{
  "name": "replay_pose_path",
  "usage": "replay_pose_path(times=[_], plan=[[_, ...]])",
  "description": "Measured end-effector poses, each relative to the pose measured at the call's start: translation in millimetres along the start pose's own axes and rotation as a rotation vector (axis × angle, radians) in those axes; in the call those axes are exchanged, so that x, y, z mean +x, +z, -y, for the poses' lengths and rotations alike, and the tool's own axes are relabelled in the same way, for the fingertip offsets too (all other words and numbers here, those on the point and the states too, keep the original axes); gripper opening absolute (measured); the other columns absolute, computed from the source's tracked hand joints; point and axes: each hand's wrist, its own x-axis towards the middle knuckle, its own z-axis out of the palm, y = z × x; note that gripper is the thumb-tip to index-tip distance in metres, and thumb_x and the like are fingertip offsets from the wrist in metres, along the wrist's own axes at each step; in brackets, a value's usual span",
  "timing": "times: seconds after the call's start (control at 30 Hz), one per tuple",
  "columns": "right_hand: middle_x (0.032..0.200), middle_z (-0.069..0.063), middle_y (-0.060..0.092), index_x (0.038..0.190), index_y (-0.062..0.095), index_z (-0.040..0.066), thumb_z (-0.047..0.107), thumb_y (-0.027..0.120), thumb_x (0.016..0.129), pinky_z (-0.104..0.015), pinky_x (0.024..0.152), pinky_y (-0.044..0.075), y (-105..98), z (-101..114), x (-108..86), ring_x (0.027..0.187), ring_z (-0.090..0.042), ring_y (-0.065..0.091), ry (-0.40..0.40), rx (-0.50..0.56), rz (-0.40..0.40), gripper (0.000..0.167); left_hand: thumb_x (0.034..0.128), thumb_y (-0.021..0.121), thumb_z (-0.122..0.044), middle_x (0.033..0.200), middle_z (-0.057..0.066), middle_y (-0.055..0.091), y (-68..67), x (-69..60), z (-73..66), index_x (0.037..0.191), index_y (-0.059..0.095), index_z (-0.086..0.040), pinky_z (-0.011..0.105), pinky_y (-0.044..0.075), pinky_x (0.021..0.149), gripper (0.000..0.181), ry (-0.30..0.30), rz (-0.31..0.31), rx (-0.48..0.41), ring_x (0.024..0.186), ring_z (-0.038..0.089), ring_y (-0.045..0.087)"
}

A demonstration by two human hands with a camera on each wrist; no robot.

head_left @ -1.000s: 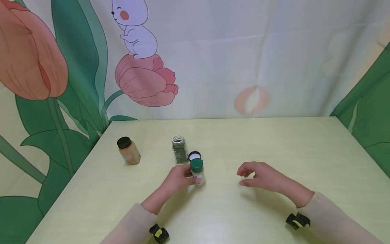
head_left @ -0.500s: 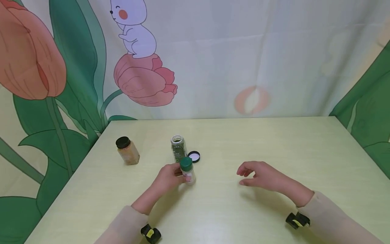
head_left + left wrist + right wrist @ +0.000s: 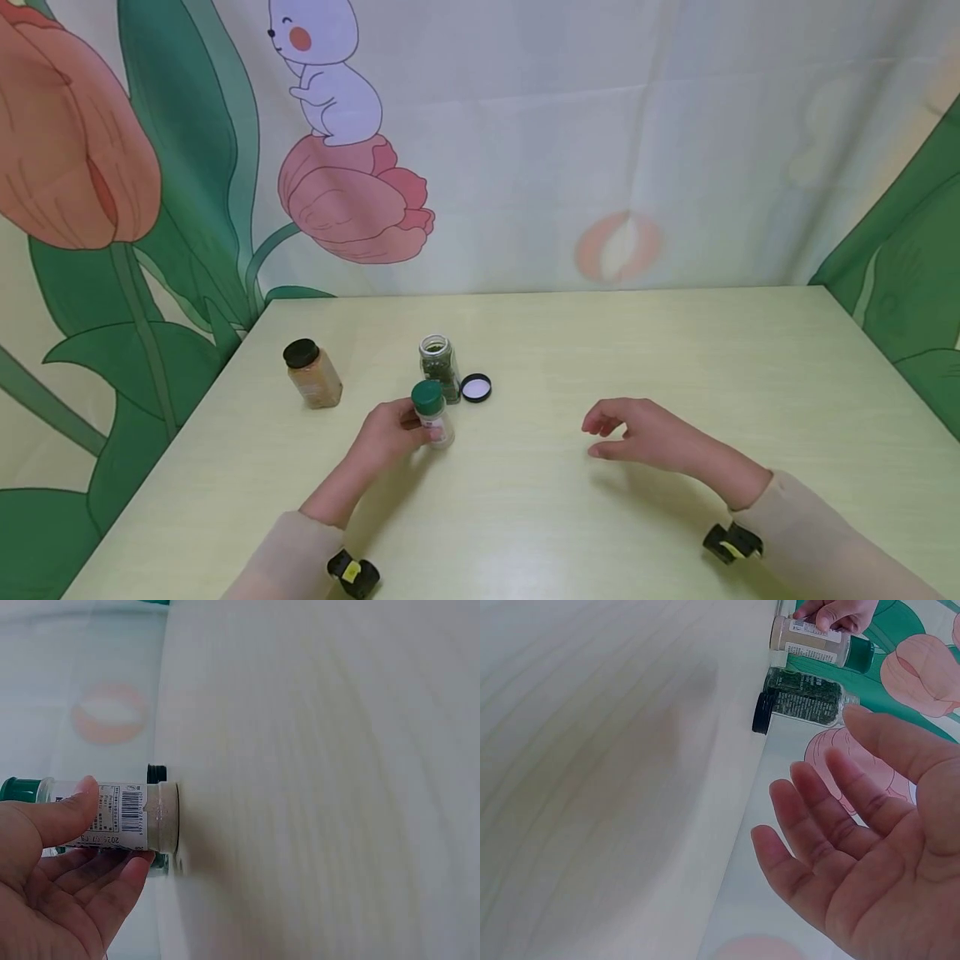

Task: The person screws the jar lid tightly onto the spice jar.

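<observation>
My left hand (image 3: 386, 435) holds a small clear spice jar (image 3: 438, 429) with a green cap, upright, thumb on one side and fingers on the other. In the left wrist view, the jar (image 3: 127, 817) shows a white barcode label and pale powder at its base. Whether that base touches the table I cannot tell. Just behind it stands an open glass jar (image 3: 440, 367) of dried green herbs, partly hidden by the green cap. Its right neighbour is a black lid (image 3: 476, 388), white inside facing up. My right hand (image 3: 645, 433) hovers farther right, fingers loosely bent, holding nothing.
A jar of orange-brown powder with a black cap (image 3: 315, 379) stands toward the left table edge. The pale wood-patterned table (image 3: 675, 350) ends at the back against a printed curtain (image 3: 510, 167) with tulips and a white animal.
My left hand has carried the green-capped jar leftward, from in front of the black lid to in front of the open herb jar. The right hand has stayed in place.
</observation>
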Motion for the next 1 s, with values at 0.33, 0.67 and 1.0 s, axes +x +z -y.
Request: replay_pose_path(times=[0.33, 0.67, 1.0], plan=[[0.111, -0.010, 0.073, 0.111, 0.067, 0.006, 0.023, 0.074, 0.094, -0.040, 0.089, 0.056, -1, 1, 0.2, 0.106, -0.028, 0.068, -0.011, -0.005, -0.001, 0.025, 0.0922, 0.075, -0.009, 0.124, 0.030, 0.070, -10.6, 5.8, 6.0, 0.125, 0.064, 0.011, 0.048, 0.059, 0.098, 0.040, -0.026, -0.030, 0.025, 0.117, 0.041, 0.069], [0.110, -0.007, 0.073, 0.111, 0.068, 0.006, 0.024, 0.072, 0.096, -0.035, 0.087, 0.056, 2, -2, -0.5, 0.103, -0.020, 0.067, -0.002, -0.004, -0.009, 0.024, 0.0932, 0.074, -0.009, 0.124, 0.031, 0.069, -18.8, 12.1, 12.1, 0.127, 0.062, 0.013, 0.051, 0.057, 0.101, 0.042, -0.034, -0.054, 0.072, 0.118, 0.043, 0.069], [0.107, 0.000, 0.073, 0.111, 0.068, 0.007, 0.026, 0.070, 0.097, -0.039, 0.089, 0.057, 2, -3, -1.8, 0.103, -0.018, 0.066, 0.006, -0.012, -0.015, 0.023, 0.0952, 0.071, -0.008, 0.129, 0.033, 0.066, -27.7, 17.8, 18.4, 0.130, 0.061, 0.012, 0.053, 0.055, 0.104, 0.041, -0.040, -0.076, 0.076, 0.121, 0.045, 0.066]])
